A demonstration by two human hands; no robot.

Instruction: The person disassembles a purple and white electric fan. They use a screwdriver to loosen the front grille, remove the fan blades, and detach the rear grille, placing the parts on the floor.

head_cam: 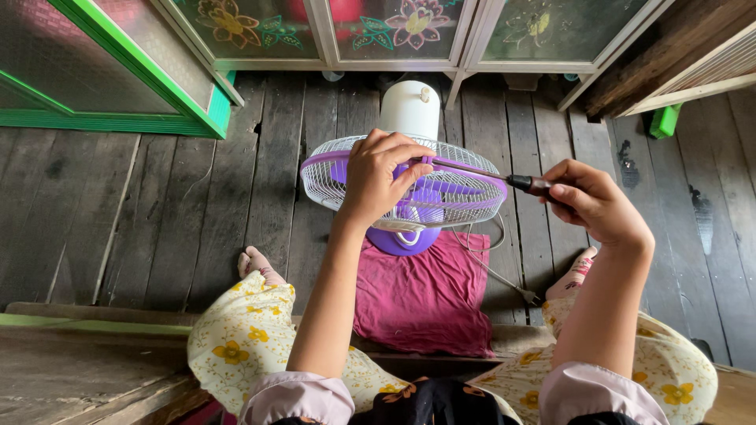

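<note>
Left hand (383, 175), just above frame centre, fingers curled and pinched over the purple plastic rim band (480, 170) of a small white wire-grille table fan (409, 195). Right hand (594, 203) at three o'clock from the left, closed around the dark wooden handle of a slim metal-shafted screwdriver (529, 184); shaft pointing toward nine o'clock, tip meeting the rim band just beside the left fingertips.

Fan tilted back, grille facing up, purple blades visible through the wires, white cylindrical motor housing (411, 107) at twelve o'clock from the grille, purple round base (400, 240) at six o'clock. Base resting on a crumpled magenta cloth (424, 297) spread over dark weathered wooden floorboards (197, 197). Thin grey power cord (496, 271) trailing toward four o'clock.

Knees in cream fabric with yellow flowers at seven and five o'clock. Glass cabinet doors painted with flowers (394, 27) along twelve o'clock; green-framed mesh panel (118, 71) at ten o'clock; small green plastic object (665, 120) at two o'clock, kind unclear.
</note>
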